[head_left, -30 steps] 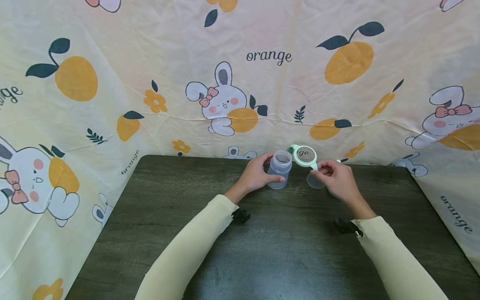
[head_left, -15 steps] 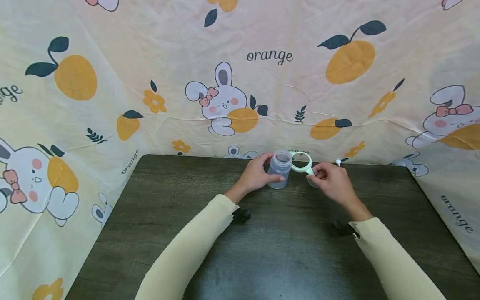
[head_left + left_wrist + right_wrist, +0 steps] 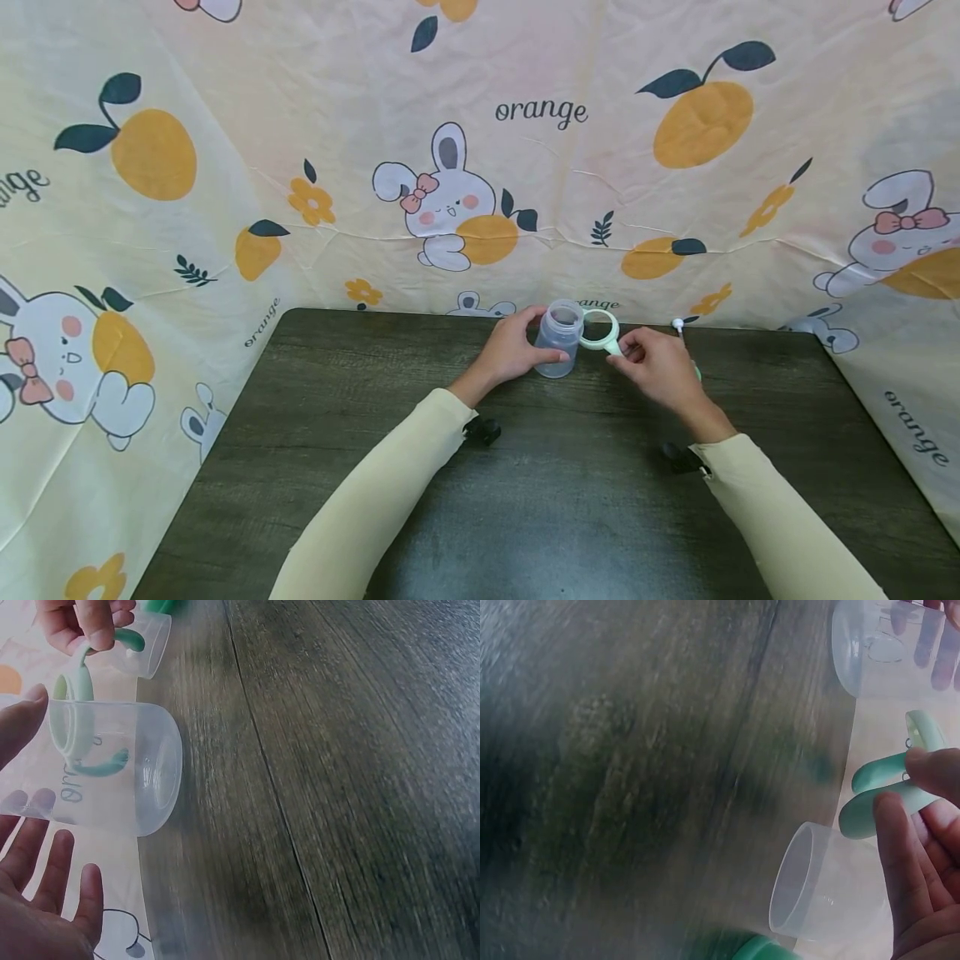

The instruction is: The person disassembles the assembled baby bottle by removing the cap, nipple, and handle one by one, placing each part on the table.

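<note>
A translucent plastic bottle [image 3: 558, 337] stands open-topped at the far middle of the dark wooden table [image 3: 360, 450]. My left hand [image 3: 519, 347] grips it, thumb in front and fingers behind; the left wrist view shows the bottle [image 3: 112, 776] with my left fingers [image 3: 52, 874] beside it. My right hand [image 3: 630, 348] pinches the handle of a pale green ring collar [image 3: 600, 330], held right beside the bottle's neck. In the right wrist view the green handle [image 3: 881, 793] sits under my fingertips [image 3: 900, 847], and a clear cap [image 3: 821, 889] lies just below them.
A cloth printed with rabbits and oranges [image 3: 300, 142] walls in the table at the back and both sides. A small white piece [image 3: 677, 323] lies by the back edge, and a green part [image 3: 757, 949] sits near the clear cap.
My right hand has lowered the green ring from a raised tilt and brought it left, close to the bottle's neck. The left hand and bottle stayed put.
</note>
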{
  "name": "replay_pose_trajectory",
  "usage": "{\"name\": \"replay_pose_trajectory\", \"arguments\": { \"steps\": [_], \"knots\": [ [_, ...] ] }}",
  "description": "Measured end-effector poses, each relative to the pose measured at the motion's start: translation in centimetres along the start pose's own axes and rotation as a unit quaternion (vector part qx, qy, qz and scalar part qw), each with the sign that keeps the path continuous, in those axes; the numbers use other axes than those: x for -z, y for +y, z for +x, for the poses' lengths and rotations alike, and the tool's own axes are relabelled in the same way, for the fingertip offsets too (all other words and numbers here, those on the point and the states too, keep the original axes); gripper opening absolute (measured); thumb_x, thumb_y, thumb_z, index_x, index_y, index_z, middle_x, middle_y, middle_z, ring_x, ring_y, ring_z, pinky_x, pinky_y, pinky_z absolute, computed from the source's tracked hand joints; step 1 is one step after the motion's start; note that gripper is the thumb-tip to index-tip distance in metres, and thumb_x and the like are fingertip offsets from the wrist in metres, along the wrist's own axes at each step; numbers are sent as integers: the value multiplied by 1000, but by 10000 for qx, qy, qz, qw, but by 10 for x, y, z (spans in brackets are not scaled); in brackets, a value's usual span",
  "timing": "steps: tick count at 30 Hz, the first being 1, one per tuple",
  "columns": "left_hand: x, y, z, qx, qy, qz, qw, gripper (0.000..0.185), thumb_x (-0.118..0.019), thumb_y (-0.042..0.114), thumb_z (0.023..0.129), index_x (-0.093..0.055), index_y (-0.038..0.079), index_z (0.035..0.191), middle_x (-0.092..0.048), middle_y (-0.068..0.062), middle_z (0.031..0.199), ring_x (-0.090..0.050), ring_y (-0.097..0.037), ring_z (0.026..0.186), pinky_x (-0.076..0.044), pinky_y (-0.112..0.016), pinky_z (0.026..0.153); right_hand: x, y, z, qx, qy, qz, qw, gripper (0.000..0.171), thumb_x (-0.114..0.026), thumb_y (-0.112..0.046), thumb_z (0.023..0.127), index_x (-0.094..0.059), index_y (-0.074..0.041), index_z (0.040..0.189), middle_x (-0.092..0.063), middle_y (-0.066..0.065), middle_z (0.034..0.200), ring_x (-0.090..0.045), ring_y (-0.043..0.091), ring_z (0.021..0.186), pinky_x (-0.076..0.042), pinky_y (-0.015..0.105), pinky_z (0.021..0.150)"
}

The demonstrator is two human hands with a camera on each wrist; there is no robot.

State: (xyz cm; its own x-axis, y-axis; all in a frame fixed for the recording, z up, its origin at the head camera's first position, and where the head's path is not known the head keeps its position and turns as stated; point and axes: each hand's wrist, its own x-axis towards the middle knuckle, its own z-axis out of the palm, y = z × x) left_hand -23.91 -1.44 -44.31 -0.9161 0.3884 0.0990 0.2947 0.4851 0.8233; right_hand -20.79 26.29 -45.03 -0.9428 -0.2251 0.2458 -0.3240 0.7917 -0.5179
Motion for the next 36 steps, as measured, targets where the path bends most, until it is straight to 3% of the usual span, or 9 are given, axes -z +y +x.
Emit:
{"name": "replay_pose_trajectory", "arguments": {
  "steps": [2, 6, 7, 9, 13, 14, 18, 28, 36],
  "knots": [
    [-2, -9, 4, -81, 28, 15, 10000, 78, -97, 34, 88, -62, 10, 153, -70, -7, 143, -63, -26, 135, -49, -44, 114, -1, 1, 0, 19, -24, -55, 10000, 20, -90, -9, 93, -74, 1, 99, -73, 10, 89, -68, 25, 79, -56, 43, 72],
    [0, -12, 2, -120, 12, 35, 9999, 79, -97, 39, 87, -62, 10, 152, -71, -5, 142, -64, -24, 134, -49, -44, 114, -3, 0, 1, 74, -67, -120, 9999, 21, -91, -11, 92, -74, 0, 98, -72, 9, 88, -67, 24, 78, -56, 44, 72],
    [-4, -20, 6, -175, 30, 76, 9998, 82, -97, 45, 86, -63, 12, 152, -71, -3, 141, -64, -23, 133, -50, -42, 113, -4, 0, 1, 84, -82, -126, 9999, 21, -91, -11, 92, -74, 0, 98, -72, 8, 88, -66, 24, 78, -56, 44, 72],
    [0, -11, 1, -133, -4, 53, 9999, 79, -97, 39, 87, -63, 10, 152, -71, -5, 141, -64, -24, 133, -50, -44, 113, -4, 0, 1, 94, -116, -132, 9998, 21, -92, -11, 92, -75, 0, 98, -72, 7, 87, -66, 23, 78, -56, 44, 72],
    [0, -9, 0, -126, 26, 110, 9999, 78, -98, 34, 87, -63, 9, 152, -71, -7, 142, -65, -27, 133, -50, -45, 113, -5, -1, 2, 41, -233, -117, 9997, 21, -92, -12, 92, -74, -1, 98, -71, 7, 87, -65, 23, 78, -55, 44, 73],
    [3, -1, -3, -61, 11, 108, 9999, 76, -98, 28, 88, -62, 7, 152, -71, -8, 142, -64, -28, 134, -50, -46, 113, -5, -1, 2, 10, -268, -111, 9996, 21, -92, -12, 92, -74, -1, 98, -71, 7, 87, -64, 23, 78, -55, 44, 73],
    [3, -1, -3, 15, 36, 185, 9998, 76, -97, 27, 88, -62, 9, 153, -70, -7, 143, -64, -28, 135, -49, -45, 114, -6, -1, 2, -60, -433, -105, 9990, 21, -92, -12, 92, -75, -2, 99, -71, 6, 88, -63, 23, 79, -55, 44, 74],
    [4, -2, -4, 64, 40, 202, 9998, 80, -97, 27, 89, -59, 8, 156, -68, -9, 146, -62, -30, 137, -47, -45, 116, -14, -2, 1, 431, -435, -333, 9976, 23, -96, -14, 88, -74, -7, 88, -69, 1, 83, -64, 18, 73, -55, 46, 70],
    [3, -1, -3, 124, -16, 373, 9992, 86, -98, 31, 88, -55, 9, 160, -66, -7, 148, -59, -30, 139, -46, -47, 117, -15, -3, 2, 531, -449, -402, 9968, 20, -95, -11, 88, -75, -7, 86, -69, 1, 82, -66, 19, 74, -57, 47, 71]
  ]
}}
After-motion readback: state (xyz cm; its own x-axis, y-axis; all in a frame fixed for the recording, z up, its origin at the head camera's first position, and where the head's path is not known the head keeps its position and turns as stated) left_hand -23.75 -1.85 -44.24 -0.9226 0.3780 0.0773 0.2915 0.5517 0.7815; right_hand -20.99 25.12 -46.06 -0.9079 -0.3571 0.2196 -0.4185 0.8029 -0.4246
